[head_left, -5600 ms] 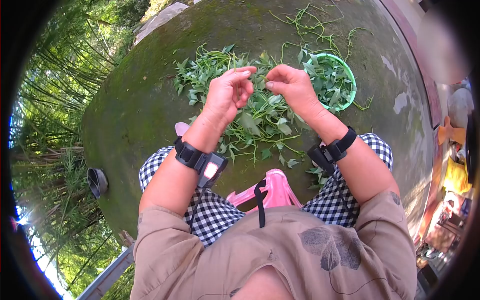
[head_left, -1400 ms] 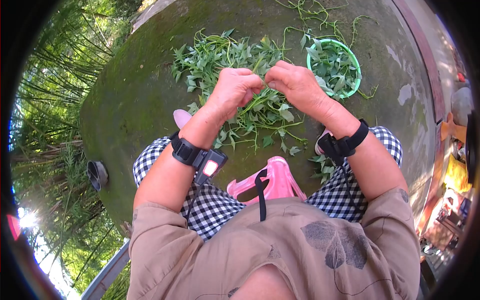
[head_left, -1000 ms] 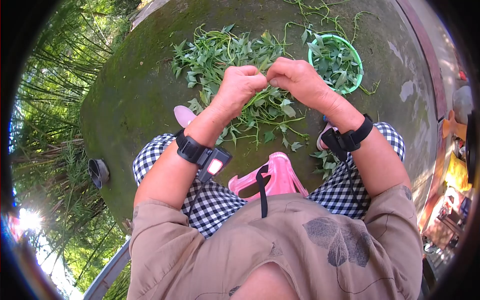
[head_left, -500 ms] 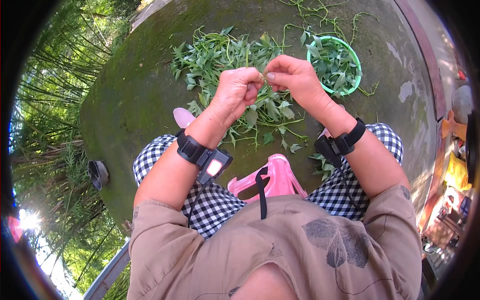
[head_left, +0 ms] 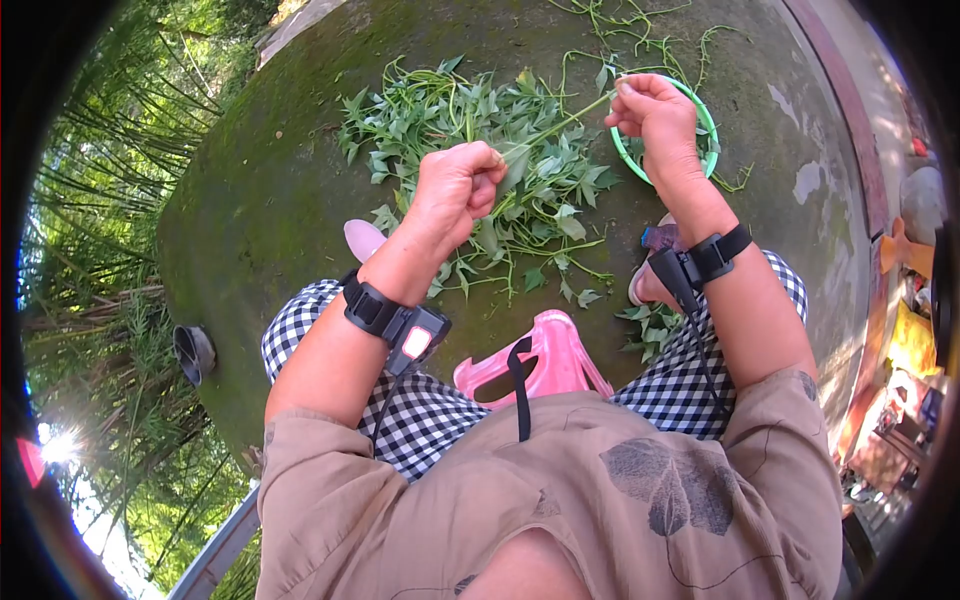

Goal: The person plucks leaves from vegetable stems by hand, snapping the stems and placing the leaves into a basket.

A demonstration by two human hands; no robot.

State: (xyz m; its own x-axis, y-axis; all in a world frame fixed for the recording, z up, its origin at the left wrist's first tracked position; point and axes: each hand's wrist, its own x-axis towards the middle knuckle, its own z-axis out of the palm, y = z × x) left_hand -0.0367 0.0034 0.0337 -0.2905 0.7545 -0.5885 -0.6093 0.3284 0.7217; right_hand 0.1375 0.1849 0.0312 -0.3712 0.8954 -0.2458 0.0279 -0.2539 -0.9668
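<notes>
My left hand (head_left: 460,185) is closed on a green leaf stem (head_left: 560,124) above the heap of leafy vines. A leaf (head_left: 514,166) hangs beside its fingertips. Up and to the right, my right hand (head_left: 658,118) pinches the far end of the stem, or a thin strip of it, which stretches slantwise between both hands. Beneath lies the heap of cut greens (head_left: 430,110) on the ground. A light green basket (head_left: 713,135) holding leaves is partly hidden behind my right hand and wrist.
Bare, thin vine stems (head_left: 660,42) lie scattered beyond the basket. A pink plastic stool (head_left: 555,350) stands between my knees. More leaves (head_left: 655,330) lie near my right foot. A dark pot (head_left: 194,352) sits at the left edge of the mossy ground (head_left: 260,210).
My right hand has moved up and right, away from my left hand, over the basket. My left hand has shifted slightly left. The stem now spans the gap between them.
</notes>
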